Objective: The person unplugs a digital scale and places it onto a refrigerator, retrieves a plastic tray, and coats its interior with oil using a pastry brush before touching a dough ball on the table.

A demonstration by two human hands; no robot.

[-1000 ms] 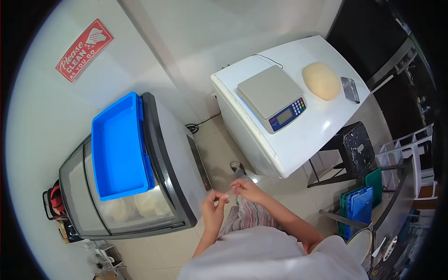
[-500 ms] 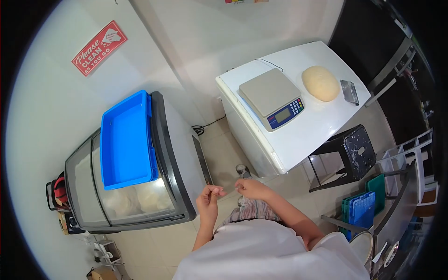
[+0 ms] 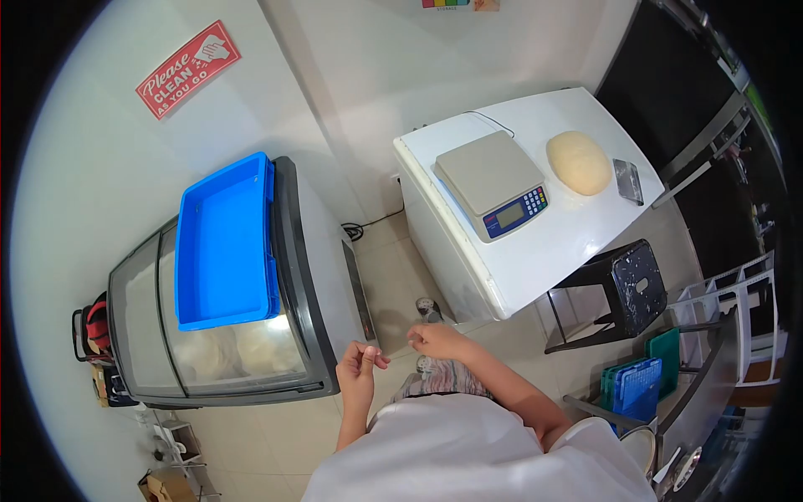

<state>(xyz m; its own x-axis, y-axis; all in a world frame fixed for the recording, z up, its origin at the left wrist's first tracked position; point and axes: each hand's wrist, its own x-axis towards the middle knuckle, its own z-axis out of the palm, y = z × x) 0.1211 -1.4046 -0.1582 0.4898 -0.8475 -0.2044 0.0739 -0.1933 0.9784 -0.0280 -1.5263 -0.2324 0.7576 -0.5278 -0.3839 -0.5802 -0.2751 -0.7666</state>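
My left hand [image 3: 358, 368] is raised in front of my body, thumb and fingers drawn together. Facing it, a small gap away, my right hand [image 3: 437, 341] has its fingers curled in. Whether anything small sits in either hand is too fine to see. Beyond the hands, a digital scale [image 3: 489, 174] with a bare platform rests on a white chest top [image 3: 544, 259]. A smooth round lump of dough [image 3: 579, 162] lies to the right of the scale, and a flat metal dough scraper [image 3: 627, 181] lies beside it. Neither hand touches these.
On my left, a blue tray [image 3: 224, 251] sits on a glass-topped freezer [image 3: 293, 368], with pale round shapes under the glass. A black stool [image 3: 640, 280] stands by the white chest. Blue and green crates [image 3: 636, 389] are at the right, near a metal table [image 3: 698, 376].
Both hands have shifted slightly left in view, and my left hand is a little lower. The camera view has tilted slightly. The tray, scale and dough stay in place.
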